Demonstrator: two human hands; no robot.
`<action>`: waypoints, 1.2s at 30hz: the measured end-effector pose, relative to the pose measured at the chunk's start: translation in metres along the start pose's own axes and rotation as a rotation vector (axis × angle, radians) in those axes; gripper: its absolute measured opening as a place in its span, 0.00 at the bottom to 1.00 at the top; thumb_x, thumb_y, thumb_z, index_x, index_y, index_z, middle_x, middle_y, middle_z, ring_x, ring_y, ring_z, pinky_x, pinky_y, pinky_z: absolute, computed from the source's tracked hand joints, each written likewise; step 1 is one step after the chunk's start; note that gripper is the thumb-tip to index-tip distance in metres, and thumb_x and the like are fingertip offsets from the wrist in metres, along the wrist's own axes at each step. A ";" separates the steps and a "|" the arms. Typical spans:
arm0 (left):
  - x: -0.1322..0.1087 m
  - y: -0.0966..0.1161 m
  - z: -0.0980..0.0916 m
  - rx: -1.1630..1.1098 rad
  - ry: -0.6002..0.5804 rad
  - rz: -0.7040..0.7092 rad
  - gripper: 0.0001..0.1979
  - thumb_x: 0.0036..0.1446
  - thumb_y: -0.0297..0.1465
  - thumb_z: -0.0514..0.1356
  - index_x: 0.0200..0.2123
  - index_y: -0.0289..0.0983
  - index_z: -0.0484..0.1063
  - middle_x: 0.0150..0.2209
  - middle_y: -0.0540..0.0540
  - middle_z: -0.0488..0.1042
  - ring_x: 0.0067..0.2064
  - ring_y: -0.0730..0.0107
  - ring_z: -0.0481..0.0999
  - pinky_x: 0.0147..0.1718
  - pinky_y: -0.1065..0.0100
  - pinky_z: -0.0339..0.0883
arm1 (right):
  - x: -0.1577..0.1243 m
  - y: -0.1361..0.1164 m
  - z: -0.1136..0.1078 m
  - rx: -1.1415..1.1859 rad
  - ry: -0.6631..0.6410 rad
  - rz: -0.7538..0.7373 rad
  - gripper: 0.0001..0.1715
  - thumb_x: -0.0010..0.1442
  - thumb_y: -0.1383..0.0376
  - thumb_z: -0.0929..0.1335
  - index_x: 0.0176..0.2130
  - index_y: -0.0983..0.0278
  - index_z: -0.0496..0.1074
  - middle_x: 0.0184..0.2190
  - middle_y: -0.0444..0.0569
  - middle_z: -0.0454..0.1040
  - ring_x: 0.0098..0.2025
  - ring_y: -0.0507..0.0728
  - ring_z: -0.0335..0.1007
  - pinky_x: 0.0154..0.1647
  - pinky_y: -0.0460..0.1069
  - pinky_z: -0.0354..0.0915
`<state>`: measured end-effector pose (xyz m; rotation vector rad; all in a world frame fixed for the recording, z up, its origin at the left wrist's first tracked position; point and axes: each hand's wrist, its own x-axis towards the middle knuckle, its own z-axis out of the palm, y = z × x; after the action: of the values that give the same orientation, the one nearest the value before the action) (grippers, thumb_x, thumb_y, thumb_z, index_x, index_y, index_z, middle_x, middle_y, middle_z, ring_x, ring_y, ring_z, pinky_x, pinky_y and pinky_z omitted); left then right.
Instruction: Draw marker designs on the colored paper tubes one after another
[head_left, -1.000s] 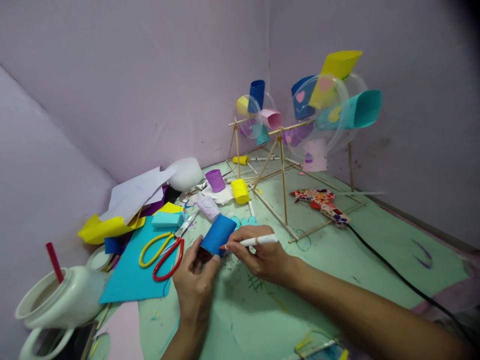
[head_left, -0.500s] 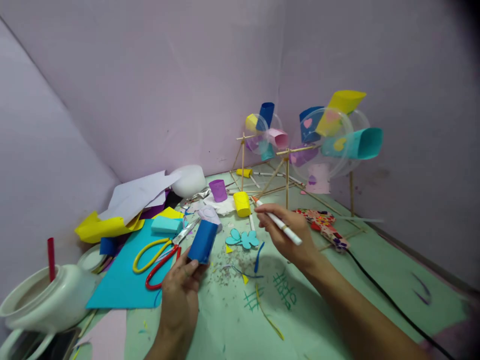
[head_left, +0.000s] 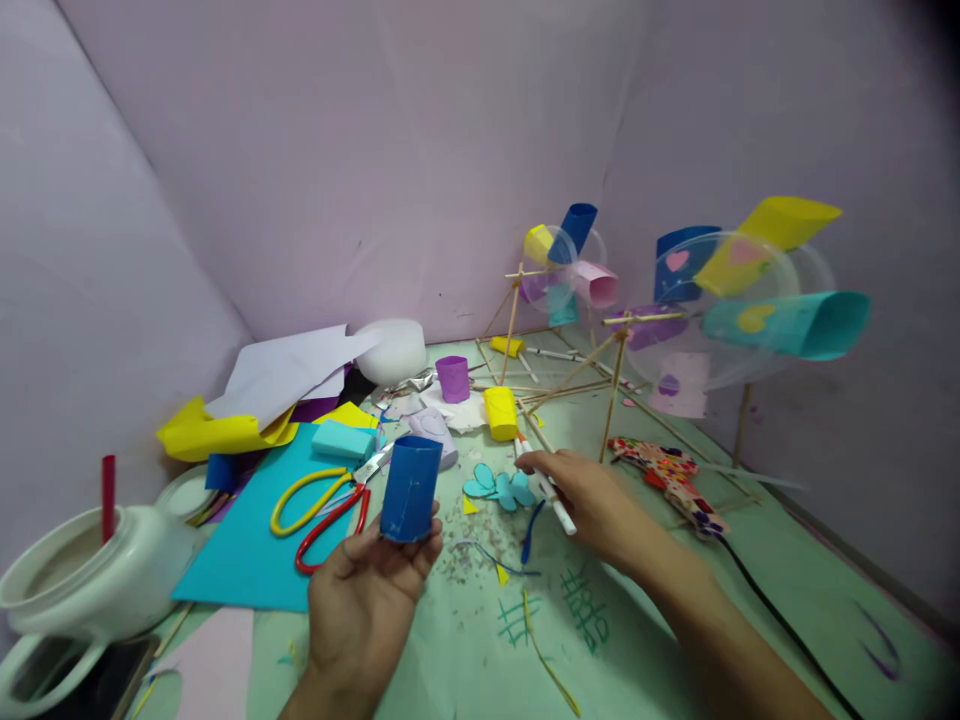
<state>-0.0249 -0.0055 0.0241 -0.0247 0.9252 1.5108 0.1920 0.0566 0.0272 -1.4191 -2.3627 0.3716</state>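
Observation:
My left hand (head_left: 379, 590) holds a blue paper tube (head_left: 411, 490) upright, fingers and thumb at its lower end. In my right hand (head_left: 589, 500), low over the green tabletop, is a slim white felt-tip pen (head_left: 557, 507) with an orange end, gripped between thumb and fingers. The pen's orange end lies close to a yellow paper tube (head_left: 500, 413). Light-blue paper flower cut-outs (head_left: 501, 487) sit just left of my right hand. Scissors (head_left: 330, 500) with yellow and red handles lie left of the blue tube, on a blue sheet (head_left: 247, 560).
Two stick-framed pinwheels with coloured paper tubes (head_left: 577, 235) (head_left: 787, 325) stand at right. A patterned glue gun (head_left: 667, 475) trails a black cord. A purple tube (head_left: 453, 380), white paper (head_left: 285, 370), a white pot (head_left: 127, 570) and paper scraps are around.
My left hand has turned the blue tube more upright. My right hand has lowered the white pen towards the tabletop. The view has shifted slightly left.

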 end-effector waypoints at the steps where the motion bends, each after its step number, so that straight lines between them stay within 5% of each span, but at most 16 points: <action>1: 0.001 -0.001 -0.001 -0.007 -0.002 -0.036 0.13 0.46 0.27 0.54 0.32 0.25 0.75 0.35 0.26 0.78 0.34 0.51 0.79 0.33 0.58 0.74 | 0.000 0.000 0.001 0.007 0.014 -0.004 0.29 0.48 0.81 0.64 0.48 0.63 0.70 0.39 0.53 0.76 0.39 0.57 0.73 0.37 0.47 0.64; 8: 0.010 -0.004 -0.012 -0.005 -0.081 -0.193 0.12 0.47 0.27 0.55 0.32 0.27 0.77 0.35 0.26 0.79 0.34 0.52 0.79 0.34 0.59 0.71 | 0.001 0.008 0.013 0.014 0.201 -0.113 0.22 0.49 0.78 0.60 0.41 0.63 0.72 0.29 0.50 0.77 0.29 0.55 0.75 0.26 0.45 0.66; 11: 0.017 -0.010 -0.020 0.005 -0.210 -0.284 0.11 0.44 0.29 0.59 0.32 0.31 0.78 0.35 0.31 0.80 0.35 0.55 0.79 0.37 0.60 0.69 | 0.001 0.018 0.018 0.024 0.260 -0.205 0.22 0.48 0.78 0.57 0.35 0.62 0.73 0.28 0.49 0.78 0.29 0.55 0.77 0.26 0.46 0.69; 14: 0.024 -0.021 -0.029 0.180 -0.345 -0.298 0.22 0.34 0.32 0.66 0.39 0.33 0.79 0.37 0.34 0.79 0.32 0.52 0.78 0.31 0.58 0.68 | 0.002 0.029 0.021 0.041 0.281 -0.265 0.24 0.46 0.78 0.59 0.38 0.59 0.72 0.32 0.49 0.80 0.32 0.57 0.78 0.29 0.48 0.72; 24: 0.027 -0.025 -0.038 0.539 -0.117 0.319 0.31 0.37 0.41 0.68 0.46 0.34 0.72 0.45 0.34 0.75 0.48 0.42 0.73 0.44 0.55 0.68 | 0.000 0.012 0.023 0.102 0.395 -0.250 0.22 0.52 0.78 0.59 0.41 0.58 0.70 0.31 0.48 0.77 0.34 0.56 0.76 0.33 0.48 0.71; 31: 0.023 -0.029 -0.031 0.852 0.004 0.627 0.29 0.39 0.38 0.67 0.46 0.34 0.69 0.43 0.35 0.76 0.44 0.49 0.75 0.43 0.57 0.67 | -0.013 -0.027 0.016 0.281 0.471 -0.432 0.21 0.52 0.79 0.59 0.42 0.61 0.67 0.27 0.49 0.72 0.29 0.55 0.71 0.28 0.46 0.66; 36: 0.030 -0.029 -0.013 1.077 0.032 0.807 0.23 0.42 0.37 0.65 0.43 0.37 0.71 0.42 0.40 0.76 0.44 0.51 0.74 0.45 0.56 0.66 | -0.023 -0.036 0.041 0.271 0.386 -0.601 0.10 0.60 0.70 0.61 0.34 0.59 0.69 0.24 0.47 0.73 0.26 0.53 0.69 0.23 0.45 0.59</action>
<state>-0.0129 0.0082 -0.0157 1.2226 1.7972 1.5014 0.1554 0.0181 0.0005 -0.5536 -2.1765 0.2130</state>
